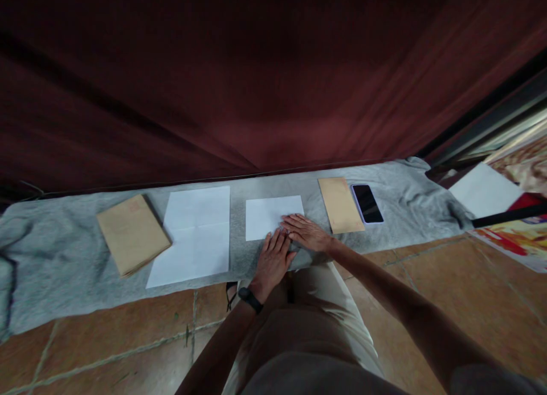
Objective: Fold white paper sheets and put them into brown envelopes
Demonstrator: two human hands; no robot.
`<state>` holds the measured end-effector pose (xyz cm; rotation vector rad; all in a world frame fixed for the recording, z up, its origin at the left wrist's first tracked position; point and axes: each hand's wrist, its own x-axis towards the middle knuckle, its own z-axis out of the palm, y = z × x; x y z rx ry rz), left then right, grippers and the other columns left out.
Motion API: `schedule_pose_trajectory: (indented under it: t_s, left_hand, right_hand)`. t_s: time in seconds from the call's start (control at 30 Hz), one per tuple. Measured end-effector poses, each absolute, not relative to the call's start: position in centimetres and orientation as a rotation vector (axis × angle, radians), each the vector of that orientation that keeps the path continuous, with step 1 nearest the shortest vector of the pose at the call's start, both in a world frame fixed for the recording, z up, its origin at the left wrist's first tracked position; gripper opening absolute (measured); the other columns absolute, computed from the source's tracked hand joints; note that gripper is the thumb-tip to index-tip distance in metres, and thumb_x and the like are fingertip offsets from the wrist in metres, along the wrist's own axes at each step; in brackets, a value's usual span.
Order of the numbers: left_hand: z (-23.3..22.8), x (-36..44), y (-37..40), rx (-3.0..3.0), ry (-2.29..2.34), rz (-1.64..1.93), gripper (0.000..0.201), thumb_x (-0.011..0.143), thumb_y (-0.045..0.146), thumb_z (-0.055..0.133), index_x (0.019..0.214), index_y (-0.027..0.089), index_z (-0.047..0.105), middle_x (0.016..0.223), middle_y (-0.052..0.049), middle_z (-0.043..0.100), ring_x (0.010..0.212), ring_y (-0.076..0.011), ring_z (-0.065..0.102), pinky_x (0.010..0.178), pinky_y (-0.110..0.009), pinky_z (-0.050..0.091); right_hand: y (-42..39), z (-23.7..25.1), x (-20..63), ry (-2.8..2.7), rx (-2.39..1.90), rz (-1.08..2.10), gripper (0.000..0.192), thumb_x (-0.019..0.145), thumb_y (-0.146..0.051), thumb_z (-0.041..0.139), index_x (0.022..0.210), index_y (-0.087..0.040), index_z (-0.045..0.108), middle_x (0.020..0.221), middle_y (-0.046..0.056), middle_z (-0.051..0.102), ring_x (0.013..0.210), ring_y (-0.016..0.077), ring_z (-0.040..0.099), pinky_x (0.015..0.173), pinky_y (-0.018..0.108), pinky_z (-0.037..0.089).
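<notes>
Curtain [239, 70] of dark red fills the upper frame above a grey cloth [55, 252] spread across tiled floor. At centre, the folded white sheet [267, 215] lies flat, both hands pressing its lower right corner: left hand [273, 261] and right hand [306, 231] open, fingers spread, gripping nothing. An unfolded, creased sheet [194, 235] lies left of centre; brown envelopes [132, 232] farther left. Another envelope [341, 204] and a phone [367, 203] lie right, clear of the hands.

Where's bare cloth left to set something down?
Free: grey cloth left of the brown envelope stack, and right of the phone. Crowded: folded sheet under left hand and right hand, beside the single envelope.
</notes>
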<state>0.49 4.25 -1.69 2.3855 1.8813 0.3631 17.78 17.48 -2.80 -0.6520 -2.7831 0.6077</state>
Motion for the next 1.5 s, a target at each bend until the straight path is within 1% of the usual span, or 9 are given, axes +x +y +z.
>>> schedule_pose_trajectory:
  t_s: [0.33, 0.47, 0.6, 0.7, 0.93, 1.07, 1.2, 1.37, 1.5]
  left_hand:
    - [-1.6, 0.1, 4.1, 2.44, 1.875, 0.274, 0.056, 0.105, 0.046, 0.039, 0.153, 0.019, 0.045, 0.165, -0.008, 0.035, 0.155, -0.0259, 0.028, 0.128, -0.05, 0.023]
    - [-1.7, 0.1, 4.2, 2.446, 1.872, 0.293, 0.056, 0.104, 0.045, 0.041, 0.155, 0.02, 0.044, 0.165, -0.007, 0.035, 0.155, -0.0254, 0.028, 0.128, -0.049, 0.023]
    - [-1.6, 0.1, 4.2, 2.431, 1.872, 0.319, 0.056, 0.104, 0.044, 0.042, 0.155, 0.021, 0.044, 0.164, -0.008, 0.037, 0.155, -0.0256, 0.029, 0.128, -0.05, 0.023]
    - [-1.3, 0.2, 4.2, 2.41, 1.864, 0.348, 0.055, 0.104, 0.043, 0.042, 0.154, 0.02, 0.045, 0.164, -0.009, 0.038, 0.155, -0.0262, 0.028, 0.128, -0.052, 0.024]
    - [-1.3, 0.3, 4.2, 2.387, 1.837, 0.351, 0.051, 0.102, 0.034, 0.042, 0.146, 0.011, 0.052, 0.156, -0.015, 0.049, 0.155, -0.027, 0.027, 0.128, -0.052, 0.024]
    - [-1.7, 0.2, 4.0, 2.363, 1.893, 0.364, 0.055, 0.104, 0.035, 0.038, 0.152, 0.009, 0.045, 0.16, -0.015, 0.043, 0.154, -0.0254, 0.029, 0.128, -0.049, 0.025]
    - [-2.3, -1.1, 3.1, 2.289, 2.027, 0.428, 0.063, 0.104, 0.043, 0.038, 0.154, 0.005, 0.04, 0.162, -0.02, 0.039, 0.154, -0.0287, 0.031, 0.126, -0.05, 0.029]
    - [-3.1, -3.6, 1.7, 2.153, 2.186, 0.554, 0.065, 0.103, 0.047, 0.037, 0.156, 0.007, 0.038, 0.16, -0.021, 0.04, 0.152, -0.0319, 0.033, 0.123, -0.055, 0.032]
    - [-3.3, -4.4, 1.3, 2.098, 2.25, 0.607, 0.067, 0.103, 0.049, 0.037, 0.154, 0.006, 0.039, 0.158, -0.024, 0.042, 0.151, -0.0331, 0.035, 0.123, -0.057, 0.03]
  right_hand:
    - [22.3, -3.3, 15.9, -2.846, -0.821, 0.258, 0.05, 0.108, -0.036, 0.038, 0.156, -0.024, 0.042, 0.167, 0.006, 0.031, 0.153, 0.024, 0.032, 0.128, 0.048, 0.02]
    - [24.6, -3.2, 15.6, -2.838, -0.935, 0.247, 0.051, 0.107, -0.038, 0.039, 0.156, -0.025, 0.043, 0.166, 0.006, 0.033, 0.153, 0.0261, 0.033, 0.128, 0.051, 0.021]
    - [25.2, -2.5, 15.6, -2.686, -1.137, 0.295, 0.053, 0.106, -0.037, 0.04, 0.154, -0.017, 0.045, 0.165, 0.011, 0.035, 0.154, 0.0285, 0.03, 0.128, 0.052, 0.021]
    - [23.0, -1.8, 15.4, -2.526, -1.22, 0.354, 0.055, 0.106, -0.033, 0.037, 0.156, -0.012, 0.041, 0.165, 0.014, 0.034, 0.155, 0.0284, 0.028, 0.128, 0.053, 0.02]
    - [12.7, -2.6, 15.4, -2.606, -1.001, 0.48, 0.05, 0.108, -0.034, 0.035, 0.154, -0.019, 0.045, 0.163, 0.009, 0.039, 0.153, 0.0243, 0.034, 0.127, 0.05, 0.025]
    - [10.9, -3.1, 16.4, -2.551, -1.153, 0.436, 0.051, 0.108, -0.037, 0.037, 0.154, -0.016, 0.046, 0.164, 0.011, 0.037, 0.153, 0.0267, 0.033, 0.128, 0.051, 0.024]
    - [11.3, -3.0, 17.6, -2.462, -1.288, 0.429, 0.051, 0.108, -0.038, 0.036, 0.152, -0.015, 0.049, 0.162, 0.012, 0.041, 0.152, 0.03, 0.034, 0.126, 0.053, 0.026]
    - [11.9, -2.9, 18.1, -2.259, -1.435, 0.511, 0.049, 0.104, -0.031, 0.04, 0.149, -0.016, 0.051, 0.154, 0.015, 0.051, 0.142, 0.0323, 0.046, 0.118, 0.054, 0.037]
    - [13.3, -2.4, 17.2, -1.997, -1.671, 0.675, 0.046, 0.095, -0.028, 0.05, 0.138, -0.013, 0.058, 0.127, 0.019, 0.068, 0.118, 0.0323, 0.062, 0.105, 0.048, 0.048]
